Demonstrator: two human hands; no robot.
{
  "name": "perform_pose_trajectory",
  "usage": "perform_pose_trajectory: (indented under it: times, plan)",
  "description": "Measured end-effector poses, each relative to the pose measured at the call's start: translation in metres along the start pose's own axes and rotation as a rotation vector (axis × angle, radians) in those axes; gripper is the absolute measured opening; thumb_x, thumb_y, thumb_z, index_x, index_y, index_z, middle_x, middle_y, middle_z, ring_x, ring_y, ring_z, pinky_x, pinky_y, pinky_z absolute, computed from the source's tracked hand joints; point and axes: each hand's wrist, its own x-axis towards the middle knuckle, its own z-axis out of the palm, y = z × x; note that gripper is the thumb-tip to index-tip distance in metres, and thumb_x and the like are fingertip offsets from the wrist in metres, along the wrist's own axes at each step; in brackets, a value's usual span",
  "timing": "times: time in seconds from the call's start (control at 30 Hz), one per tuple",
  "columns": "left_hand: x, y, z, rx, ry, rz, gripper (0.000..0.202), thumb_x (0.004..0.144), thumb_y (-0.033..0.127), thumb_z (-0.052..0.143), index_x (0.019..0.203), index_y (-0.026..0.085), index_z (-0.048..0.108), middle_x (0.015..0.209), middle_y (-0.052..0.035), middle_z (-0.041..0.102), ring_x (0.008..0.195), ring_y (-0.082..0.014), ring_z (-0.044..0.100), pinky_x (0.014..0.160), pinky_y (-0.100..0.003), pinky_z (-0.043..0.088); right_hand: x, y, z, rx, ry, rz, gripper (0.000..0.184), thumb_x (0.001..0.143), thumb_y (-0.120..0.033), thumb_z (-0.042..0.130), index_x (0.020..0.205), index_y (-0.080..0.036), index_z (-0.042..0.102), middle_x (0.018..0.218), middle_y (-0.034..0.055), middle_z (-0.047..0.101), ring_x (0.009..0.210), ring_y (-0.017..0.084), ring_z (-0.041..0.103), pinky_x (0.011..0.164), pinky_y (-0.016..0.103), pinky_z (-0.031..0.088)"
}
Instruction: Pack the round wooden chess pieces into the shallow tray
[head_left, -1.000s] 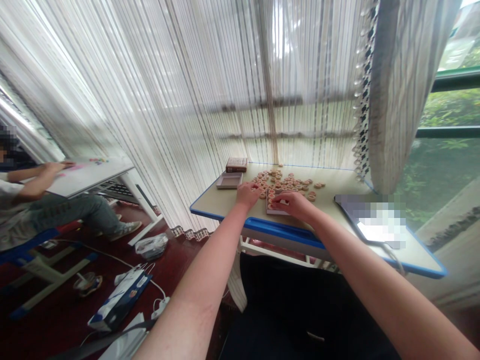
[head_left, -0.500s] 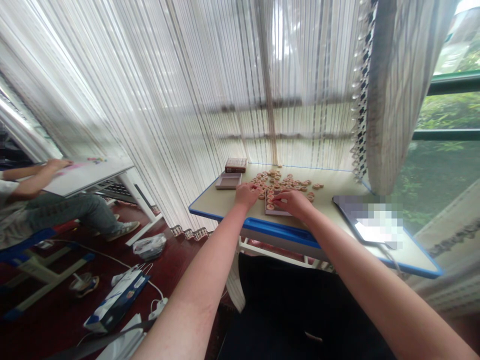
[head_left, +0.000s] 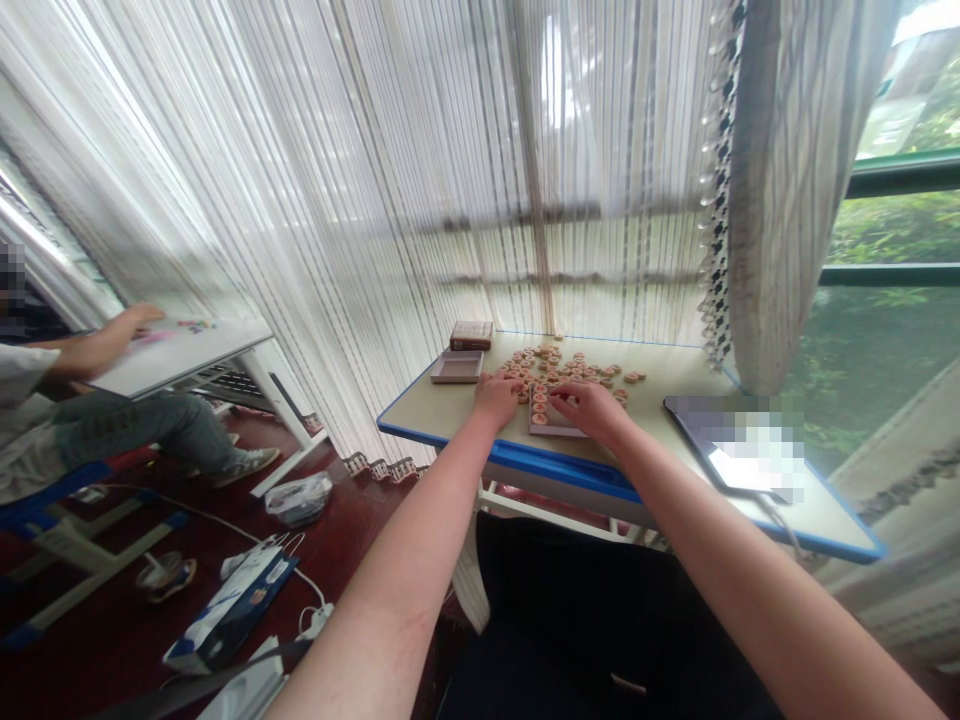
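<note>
Round wooden chess pieces [head_left: 559, 371] with carved marks lie scattered across the desk. In front of them is a shallow open box [head_left: 559, 430], with several pieces [head_left: 540, 405] lined up along its left wall. My left hand [head_left: 496, 400] rests just left of this box, fingers bent down among the loose pieces; what its fingertips hold is hidden. Over the box, my right hand [head_left: 589, 405] has thumb and fingers drawn together to the right of the lined-up pieces. Whatever may be between them is too small to make out.
A shallow tray-like box lid [head_left: 457, 367] and a brown box [head_left: 472, 335] stand at the desk's back left. To the right lies a tablet [head_left: 739, 450] with a cable. A person [head_left: 112, 350] sits at another table. Bags and cables lie on the floor.
My left hand has moved slightly right, closer to the box. My right fingertips have shifted a little away from the row, which shows more fully. The other person's hand has risen.
</note>
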Motion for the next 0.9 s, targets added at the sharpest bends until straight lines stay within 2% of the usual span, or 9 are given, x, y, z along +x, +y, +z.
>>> perform_pose_trajectory:
  times: [0.1, 0.23, 0.5, 0.7, 0.8, 0.9]
  plan:
    - [0.0, 0.003, -0.001, 0.016, -0.035, 0.028, 0.027, 0.077, 0.021, 0.045, 0.089, 0.025, 0.069, 0.105, -0.0026, 0.064, 0.096, -0.02, 0.052, 0.095, -0.038, 0.031, -0.001, 0.0, 0.001, -0.013, 0.008, 0.018, 0.025, 0.078, -0.036, 0.05, 0.089, -0.023, 0.069, 0.081, 0.0035, 0.068, 0.072, 0.017, 0.058, 0.065, 0.026, 0.043]
    - [-0.002, 0.005, 0.0, 0.062, 0.007, -0.009, 0.024, 0.076, 0.021, 0.045, 0.082, 0.021, 0.069, 0.091, -0.0053, 0.067, 0.091, -0.0215, 0.053, 0.09, -0.036, 0.035, -0.001, 0.0, -0.001, -0.044, 0.005, 0.015, 0.025, 0.079, -0.037, 0.049, 0.088, -0.024, 0.068, 0.08, 0.003, 0.068, 0.071, 0.016, 0.058, 0.064, 0.025, 0.041]
    - [-0.005, 0.004, 0.0, 0.097, 0.039, -0.081, 0.02, 0.076, 0.031, 0.05, 0.077, 0.02, 0.066, 0.076, -0.007, 0.065, 0.088, -0.023, 0.053, 0.083, -0.035, 0.039, -0.002, -0.001, -0.007, -0.09, 0.018, 0.063, 0.028, 0.08, -0.039, 0.046, 0.082, -0.022, 0.068, 0.078, 0.0044, 0.067, 0.07, 0.017, 0.058, 0.06, 0.026, 0.039]
    - [-0.004, 0.002, -0.001, 0.045, 0.065, -0.103, 0.017, 0.076, 0.029, 0.053, 0.082, 0.019, 0.064, 0.079, -0.008, 0.064, 0.089, -0.0237, 0.054, 0.083, -0.034, 0.04, 0.0, 0.005, -0.002, -0.078, 0.035, 0.05, 0.024, 0.079, -0.037, 0.048, 0.084, -0.023, 0.067, 0.081, 0.0039, 0.067, 0.075, 0.017, 0.058, 0.066, 0.026, 0.042]
    - [-0.004, 0.001, -0.002, 0.034, 0.071, -0.081, 0.017, 0.077, 0.029, 0.052, 0.082, 0.018, 0.063, 0.081, -0.0086, 0.065, 0.089, -0.0244, 0.054, 0.082, -0.035, 0.04, 0.001, 0.01, 0.001, -0.129, 0.077, 0.109, 0.023, 0.078, -0.036, 0.049, 0.086, -0.024, 0.067, 0.086, 0.0045, 0.067, 0.082, 0.02, 0.057, 0.071, 0.029, 0.042]
    - [-0.004, 0.003, -0.002, 0.022, 0.071, -0.048, 0.018, 0.078, 0.028, 0.05, 0.085, 0.017, 0.064, 0.083, -0.0088, 0.065, 0.089, -0.0244, 0.054, 0.083, -0.035, 0.039, 0.001, 0.014, 0.0, -0.202, 0.065, 0.197, 0.023, 0.077, -0.034, 0.05, 0.088, -0.025, 0.068, 0.089, 0.0053, 0.067, 0.089, 0.023, 0.056, 0.075, 0.033, 0.042]
